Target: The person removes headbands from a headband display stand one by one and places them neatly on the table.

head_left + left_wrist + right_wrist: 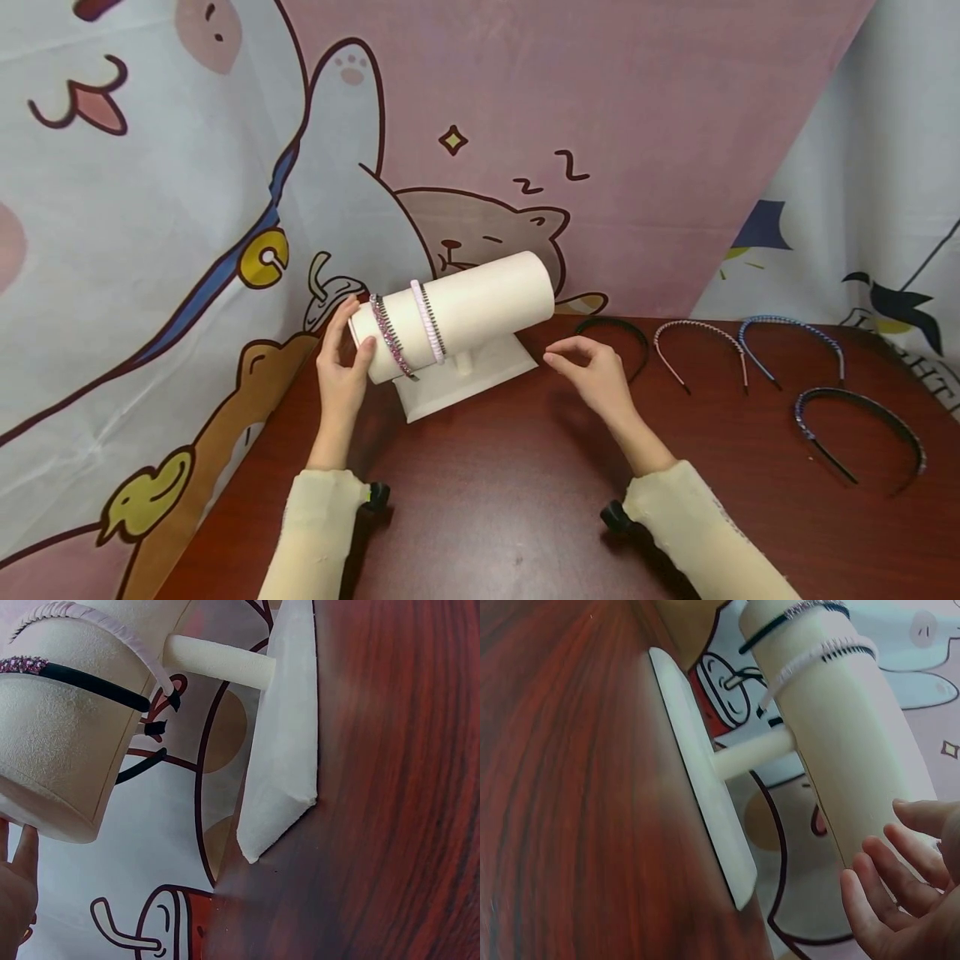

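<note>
Where the stand (468, 321) sits on the counter (487, 500), your left hand (342, 362) grips its end, likely for steadiness; your right hand (598, 379), its grip loose, holds nothing; two headbands (428, 321) straddle the roll (498, 287), probably held by springiness.

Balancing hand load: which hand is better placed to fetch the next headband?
Right, probably. The right hand holds nothing and is close to the black headband; the left hand touches the white roll at its end, farther from that headband.
</note>
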The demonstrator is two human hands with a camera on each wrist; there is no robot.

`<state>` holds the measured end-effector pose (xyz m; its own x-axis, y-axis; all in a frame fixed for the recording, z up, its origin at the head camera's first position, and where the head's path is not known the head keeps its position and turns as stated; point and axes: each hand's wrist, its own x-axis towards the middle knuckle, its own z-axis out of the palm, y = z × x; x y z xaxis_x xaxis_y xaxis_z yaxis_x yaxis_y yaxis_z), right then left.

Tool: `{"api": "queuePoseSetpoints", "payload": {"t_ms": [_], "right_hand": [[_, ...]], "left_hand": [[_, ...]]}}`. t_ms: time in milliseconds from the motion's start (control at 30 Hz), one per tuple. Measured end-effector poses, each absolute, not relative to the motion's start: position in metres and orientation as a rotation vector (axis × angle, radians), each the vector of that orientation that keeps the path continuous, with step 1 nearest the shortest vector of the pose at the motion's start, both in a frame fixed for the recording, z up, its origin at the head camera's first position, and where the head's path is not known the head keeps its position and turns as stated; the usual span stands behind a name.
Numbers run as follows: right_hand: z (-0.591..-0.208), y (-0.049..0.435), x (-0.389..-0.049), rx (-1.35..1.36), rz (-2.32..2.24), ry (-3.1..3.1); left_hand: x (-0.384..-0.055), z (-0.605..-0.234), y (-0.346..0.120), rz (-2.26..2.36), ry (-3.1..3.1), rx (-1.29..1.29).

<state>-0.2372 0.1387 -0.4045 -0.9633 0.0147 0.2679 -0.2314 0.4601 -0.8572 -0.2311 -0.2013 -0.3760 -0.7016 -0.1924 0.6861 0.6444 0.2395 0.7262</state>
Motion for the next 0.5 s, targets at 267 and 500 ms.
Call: {"api": "queuePoseSetpoints", "payload": {"t_ms": [267, 500], "right_hand": [[-0.407, 0.113, -0.237, 0.264, 1.591, -2.438], [-0.409, 0.095, -0.236, 0.347, 1.727, -2.378]], "left_hand": [[-0.232, -0.377, -0.201, -1.555, -1.825, -0.406], [-0.233, -0.378, -0.201, -1.556, -1.816, -0.413]]}}
